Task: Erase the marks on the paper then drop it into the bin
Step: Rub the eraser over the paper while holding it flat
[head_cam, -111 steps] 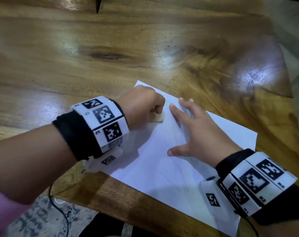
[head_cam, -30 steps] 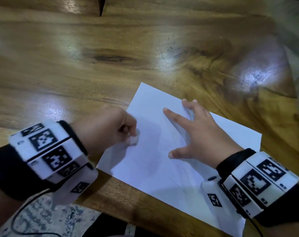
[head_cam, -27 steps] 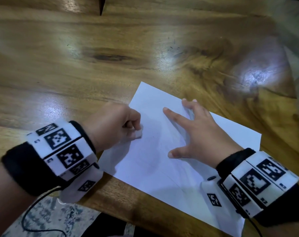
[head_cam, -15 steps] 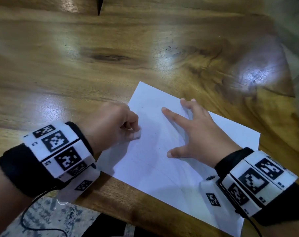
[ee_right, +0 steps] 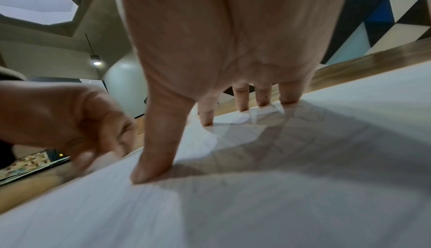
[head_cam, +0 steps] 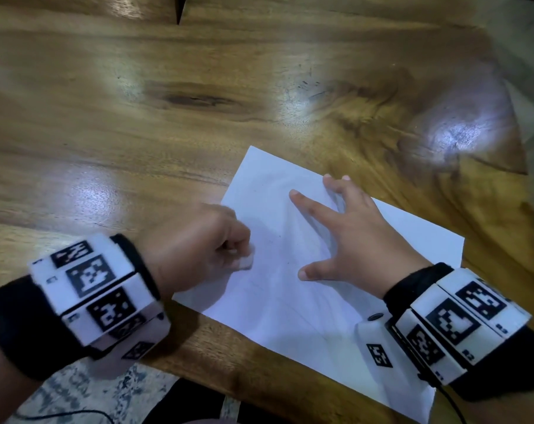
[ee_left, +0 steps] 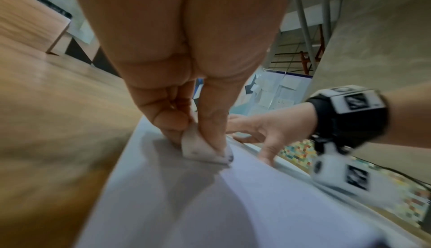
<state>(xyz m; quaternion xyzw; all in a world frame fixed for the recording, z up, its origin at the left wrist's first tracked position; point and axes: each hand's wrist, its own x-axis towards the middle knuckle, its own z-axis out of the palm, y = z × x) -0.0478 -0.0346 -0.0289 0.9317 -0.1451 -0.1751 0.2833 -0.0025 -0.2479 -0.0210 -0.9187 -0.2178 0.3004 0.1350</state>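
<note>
The paper (head_cam: 305, 301) is white, the eraser (ee_left: 200, 149) off-white with dark smudges, the table (head_cam: 167, 133) golden-brown woodgrain.

Right hand (ee_right: 224, 49) spread, thumb and fingertips (ee_right: 206, 121) pressing flat on white paper (ee_right: 279, 196). Faint pencil lines under the fingers' shadow. Left hand (ee_right: 70, 119) fisted, blurred, at paper's left edge. Wooden table (ee_right: 363, 64) beyond.

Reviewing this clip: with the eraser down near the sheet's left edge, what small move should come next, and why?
Probably another short rub inward. The left hand pinches the eraser against the paper, faint pencil lines show beside it, and the right hand presses the sheet flat with spread fingers. No bin is in view.
</note>
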